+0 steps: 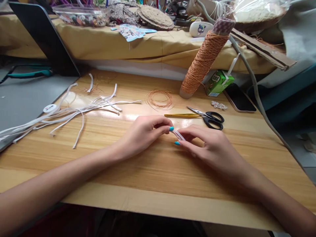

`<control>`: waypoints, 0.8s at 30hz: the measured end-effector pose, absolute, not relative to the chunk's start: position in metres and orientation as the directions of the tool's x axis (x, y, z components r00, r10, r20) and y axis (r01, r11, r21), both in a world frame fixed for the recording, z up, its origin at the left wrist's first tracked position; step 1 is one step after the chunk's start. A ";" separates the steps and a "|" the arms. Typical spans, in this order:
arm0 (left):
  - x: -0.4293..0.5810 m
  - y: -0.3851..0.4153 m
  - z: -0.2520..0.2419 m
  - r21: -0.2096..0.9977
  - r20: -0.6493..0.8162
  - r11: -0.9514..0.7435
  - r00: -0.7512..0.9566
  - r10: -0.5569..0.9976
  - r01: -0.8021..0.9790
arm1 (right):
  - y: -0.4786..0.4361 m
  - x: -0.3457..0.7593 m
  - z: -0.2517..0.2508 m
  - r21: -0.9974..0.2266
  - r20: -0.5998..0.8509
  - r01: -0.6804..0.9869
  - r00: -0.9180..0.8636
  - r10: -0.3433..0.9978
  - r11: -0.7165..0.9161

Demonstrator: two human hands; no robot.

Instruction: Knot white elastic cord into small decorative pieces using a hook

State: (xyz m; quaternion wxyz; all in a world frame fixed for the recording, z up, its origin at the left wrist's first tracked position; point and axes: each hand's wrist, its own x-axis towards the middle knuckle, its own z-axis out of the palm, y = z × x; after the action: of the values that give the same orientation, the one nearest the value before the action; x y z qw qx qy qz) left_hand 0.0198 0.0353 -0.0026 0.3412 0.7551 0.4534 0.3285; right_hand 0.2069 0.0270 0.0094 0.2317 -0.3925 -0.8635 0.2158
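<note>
My left hand (145,133) and my right hand (209,148) meet just above the wooden table (153,177), near its middle. Both pinch a short white strip (178,134) between their fingertips, the left from the left end and the right from the right. The fingers of both hands are curled closed on it. Black-handled scissors (208,118) lie just beyond my hands. A coil of thin orange cord (159,99) lies behind them. A tall cone of orange cord (203,62) stands tilted at the back.
Several loose white strips (74,110) are spread across the left of the table. A laptop (29,82) sits at the far left. A green carton (218,82) and a phone (239,98) lie at the back right. A cluttered cloth-covered shelf (138,46) runs behind.
</note>
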 end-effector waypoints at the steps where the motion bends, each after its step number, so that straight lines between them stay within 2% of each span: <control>1: 0.019 0.036 -0.003 0.814 0.183 -0.350 0.367 0.912 0.464 | 0.027 0.207 0.008 -0.485 0.286 0.581 -0.601 0.746 0.654; 4: 0.019 0.037 -0.004 0.826 0.168 -0.332 0.364 0.916 0.456 | 0.027 0.208 0.005 -0.407 0.347 0.558 -0.638 0.687 0.723; 7: 0.020 0.037 -0.004 0.842 0.155 -0.319 0.370 0.916 0.435 | 0.028 0.209 0.006 -0.501 0.253 0.570 -0.622 0.741 0.651; 10: 0.020 0.036 -0.004 0.849 0.168 -0.334 0.390 0.905 0.409 | 0.030 0.210 0.009 -0.688 0.037 0.581 -0.571 0.820 0.436; 14: 0.020 0.035 -0.005 0.873 0.212 -0.355 0.395 0.894 0.335 | 0.033 0.209 0.011 -0.875 -0.200 0.477 -0.509 0.837 0.080; 17: 0.018 0.036 -0.006 0.901 0.211 -0.340 0.411 0.887 0.270 | 0.034 0.208 0.013 -0.909 -0.317 0.401 -0.476 0.820 -0.119; 21: 0.017 0.039 -0.006 0.943 0.168 -0.274 0.442 0.881 0.187 | 0.037 0.207 0.013 -0.876 -0.467 0.347 -0.428 0.774 -0.336; 24: 0.016 0.041 -0.007 0.962 0.135 -0.227 0.452 0.882 0.155 | 0.040 0.208 0.011 -0.851 -0.525 0.278 -0.420 0.741 -0.445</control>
State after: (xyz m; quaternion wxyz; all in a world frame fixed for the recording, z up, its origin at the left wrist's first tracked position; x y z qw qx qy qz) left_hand 0.0165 0.0412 -0.0066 0.4966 0.6924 0.3742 0.3660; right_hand 0.2082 0.0396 0.0113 0.1701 -0.5109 -0.4985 0.6793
